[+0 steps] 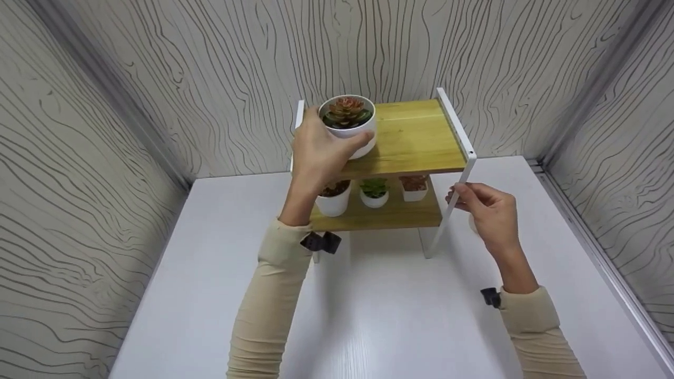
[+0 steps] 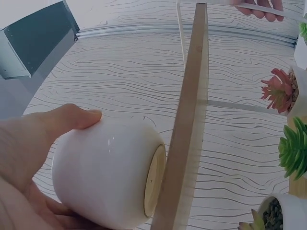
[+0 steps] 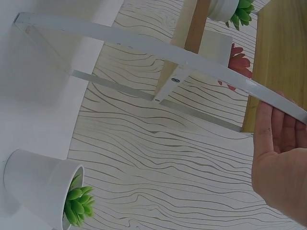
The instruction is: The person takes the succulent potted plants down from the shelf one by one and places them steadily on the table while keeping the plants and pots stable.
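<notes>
My left hand [image 1: 316,152] grips a white round pot [image 2: 105,167] holding a reddish succulent [image 1: 346,110], thumb on its near side and fingers behind. The pot is upright at the left of the upper wooden board [image 1: 416,137] of a two-tier rack. In the left wrist view its base is right by the board; I cannot tell whether they touch. My right hand [image 1: 492,216] pinches the rack's white front right leg [image 1: 445,221] just below the upper board.
On the lower board [image 1: 389,220] stand a white pot [image 1: 333,204] at left, a small green-plant pot [image 1: 374,198], and a square red-plant pot [image 1: 415,195]. Another white pot [image 3: 36,184] with a green succulent stands on the table beside the rack. Patterned walls [image 1: 210,79] surround the table.
</notes>
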`<state>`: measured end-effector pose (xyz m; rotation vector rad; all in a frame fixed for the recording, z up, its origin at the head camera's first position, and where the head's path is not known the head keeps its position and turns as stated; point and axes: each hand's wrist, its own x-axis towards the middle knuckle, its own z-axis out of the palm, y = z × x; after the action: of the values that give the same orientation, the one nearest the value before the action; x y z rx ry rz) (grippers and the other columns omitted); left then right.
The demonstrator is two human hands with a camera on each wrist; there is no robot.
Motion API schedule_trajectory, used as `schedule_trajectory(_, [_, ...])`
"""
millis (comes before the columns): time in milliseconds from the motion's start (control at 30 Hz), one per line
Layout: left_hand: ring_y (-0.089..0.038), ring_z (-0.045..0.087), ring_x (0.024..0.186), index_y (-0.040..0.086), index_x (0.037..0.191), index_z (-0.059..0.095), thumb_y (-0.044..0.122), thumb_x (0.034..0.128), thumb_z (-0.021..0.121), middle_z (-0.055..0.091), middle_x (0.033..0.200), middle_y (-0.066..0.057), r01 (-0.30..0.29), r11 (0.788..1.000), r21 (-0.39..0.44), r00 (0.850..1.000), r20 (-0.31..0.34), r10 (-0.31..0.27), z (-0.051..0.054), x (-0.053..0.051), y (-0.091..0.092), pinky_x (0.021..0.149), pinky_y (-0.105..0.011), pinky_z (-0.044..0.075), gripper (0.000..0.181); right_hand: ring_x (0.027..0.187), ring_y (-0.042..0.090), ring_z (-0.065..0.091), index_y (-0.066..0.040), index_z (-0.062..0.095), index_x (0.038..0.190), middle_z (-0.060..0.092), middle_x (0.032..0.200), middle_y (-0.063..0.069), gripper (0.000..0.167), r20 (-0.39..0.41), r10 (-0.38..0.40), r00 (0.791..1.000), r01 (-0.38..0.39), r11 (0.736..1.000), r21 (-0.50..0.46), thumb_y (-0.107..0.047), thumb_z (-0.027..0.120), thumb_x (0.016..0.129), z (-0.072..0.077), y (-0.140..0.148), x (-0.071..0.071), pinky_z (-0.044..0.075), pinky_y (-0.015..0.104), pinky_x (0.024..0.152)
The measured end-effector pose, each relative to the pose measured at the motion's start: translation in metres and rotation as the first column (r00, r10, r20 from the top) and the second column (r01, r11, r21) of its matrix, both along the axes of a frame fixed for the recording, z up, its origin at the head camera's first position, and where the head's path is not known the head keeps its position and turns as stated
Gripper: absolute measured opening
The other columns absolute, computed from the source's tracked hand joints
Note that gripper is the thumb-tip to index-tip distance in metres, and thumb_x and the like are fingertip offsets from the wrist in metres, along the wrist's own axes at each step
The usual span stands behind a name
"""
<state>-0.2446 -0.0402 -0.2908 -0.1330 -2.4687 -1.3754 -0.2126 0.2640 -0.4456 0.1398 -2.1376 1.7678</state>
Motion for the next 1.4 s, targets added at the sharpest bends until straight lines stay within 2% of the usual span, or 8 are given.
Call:
schedule_trajectory(167, [-0.025,0.067,0.123,0.002,0.148,0.049,0.041,0.0814,0.089,0.067,0.135,-0.014,0.020,1.000,-0.006,1.000,0.015,-0.020,0.003,0.003,-0.002,0.102,-0.040,0.058,0.087,0.090,0.008,0.079,0.006,0.076,0.114,0.080,0.094,-0.008,0.032,0.004,-0.001,1.000,0.001,1.000,-0.019,-0.023,0.069,0.103,-0.001,0.000,0.000,0.061,0.021,0.087])
schedule_trajectory(400, [-0.024,0.069,0.119,0.001,0.149,0.049,0.042,0.0802,0.090,0.068,0.134,-0.014,0.027,0.999,-0.026,1.000,-0.002,-0.027,0.003,0.006,-0.003,0.098,-0.040,0.059,0.089,0.090,0.010,0.080,0.007,0.076,0.111,0.081,0.093,-0.003,0.032,0.009,0.002,1.000,-0.001,1.000,-0.023,-0.024,0.069,0.103,0.001,-0.001,-0.001,0.062,0.021,0.086])
schedule_trajectory(800, [-0.021,0.070,0.115,0.004,0.146,0.052,0.042,0.0786,0.091,0.070,0.131,-0.011,0.062,0.997,-0.041,0.998,-0.002,-0.062,0.008,0.017,-0.003,0.095,-0.038,0.060,0.086,0.092,0.007,0.078,0.007,0.075,0.115,0.080,0.095,-0.005,0.034,0.022,0.016,1.000,-0.016,1.000,-0.017,-0.024,0.070,0.103,0.001,0.000,0.000,0.061,0.021,0.086])
schedule_trajectory(1067, [-0.017,0.068,0.117,0.011,0.145,0.054,0.039,0.0779,0.092,0.070,0.131,-0.006,0.145,0.989,0.022,0.989,-0.005,-0.145,0.008,0.029,-0.010,0.097,-0.036,0.060,0.083,0.093,0.008,0.077,0.006,0.076,0.115,0.079,0.095,-0.006,0.034,0.023,0.009,1.000,-0.008,1.000,-0.023,-0.025,0.070,0.102,-0.001,-0.001,-0.001,0.062,0.022,0.086])
schedule_trajectory(1400, [-0.016,0.067,0.119,0.011,0.150,0.051,0.042,0.0778,0.092,0.068,0.134,-0.004,0.173,0.984,0.033,0.985,0.024,-0.173,0.003,0.039,-0.013,0.100,-0.037,0.059,0.088,0.092,0.007,0.078,0.011,0.074,0.113,0.080,0.093,-0.005,0.034,-0.010,0.010,1.000,-0.010,1.000,-0.020,-0.021,0.070,0.102,-0.002,0.000,-0.002,0.062,0.024,0.086])
